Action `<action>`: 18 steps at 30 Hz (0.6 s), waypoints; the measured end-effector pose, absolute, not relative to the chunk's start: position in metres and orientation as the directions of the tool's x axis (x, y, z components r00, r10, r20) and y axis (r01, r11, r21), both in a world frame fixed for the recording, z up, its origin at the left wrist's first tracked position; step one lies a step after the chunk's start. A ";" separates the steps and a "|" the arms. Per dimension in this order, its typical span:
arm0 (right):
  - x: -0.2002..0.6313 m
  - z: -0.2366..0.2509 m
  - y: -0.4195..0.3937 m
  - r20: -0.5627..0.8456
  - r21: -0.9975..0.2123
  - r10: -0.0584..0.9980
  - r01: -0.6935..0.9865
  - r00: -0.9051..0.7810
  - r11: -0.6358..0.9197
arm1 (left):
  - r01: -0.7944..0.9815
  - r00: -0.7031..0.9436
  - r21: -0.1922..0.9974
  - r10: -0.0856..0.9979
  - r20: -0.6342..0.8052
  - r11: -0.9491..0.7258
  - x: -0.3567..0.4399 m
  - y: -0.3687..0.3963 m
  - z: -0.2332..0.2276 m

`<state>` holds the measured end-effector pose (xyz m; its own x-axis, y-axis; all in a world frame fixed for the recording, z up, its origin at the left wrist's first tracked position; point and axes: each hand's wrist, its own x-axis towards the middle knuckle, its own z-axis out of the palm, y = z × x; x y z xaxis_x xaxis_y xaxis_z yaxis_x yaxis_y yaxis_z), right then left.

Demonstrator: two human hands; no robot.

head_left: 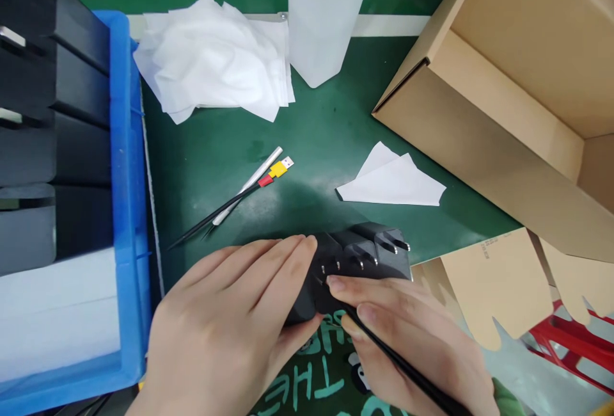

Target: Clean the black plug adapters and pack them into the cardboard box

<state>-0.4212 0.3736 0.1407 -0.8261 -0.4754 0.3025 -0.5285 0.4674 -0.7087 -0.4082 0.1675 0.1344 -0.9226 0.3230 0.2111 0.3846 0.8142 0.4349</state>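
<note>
My left hand (225,313) is closed around a row of black power adapters (352,246) at the bottom middle. Their metal pins point up and toward me. Pinched in my right hand (412,333) is a slim black tool (400,361), its near end running down toward the lower edge. I cannot make out its tip, which lies by the adapters; it may be tweezers. The fingertips of my right hand rest against or very close to the nearest adapter. My left palm and fingers hide part of the row.
A blue crate (125,198) of black adapters and white boxes stands left. White cloths (215,61) lie at the back, and a folded white cloth (396,182) lies nearer. A USB-tipped black cable (230,201) crosses a silver rod (249,182). A cardboard box (455,115) sits right.
</note>
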 end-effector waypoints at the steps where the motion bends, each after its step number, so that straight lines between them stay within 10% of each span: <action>1: -0.422 0.141 0.374 0.302 -0.714 -0.493 -0.536 -0.816 0.450 | 0.384 -0.923 0.436 0.323 0.211 0.813 -0.408 0.167 0.134; 18: -0.424 0.136 0.380 0.308 -0.722 -0.544 -0.564 -0.781 0.401 | 0.379 -0.924 0.431 0.315 0.214 0.819 -0.408 0.168 0.135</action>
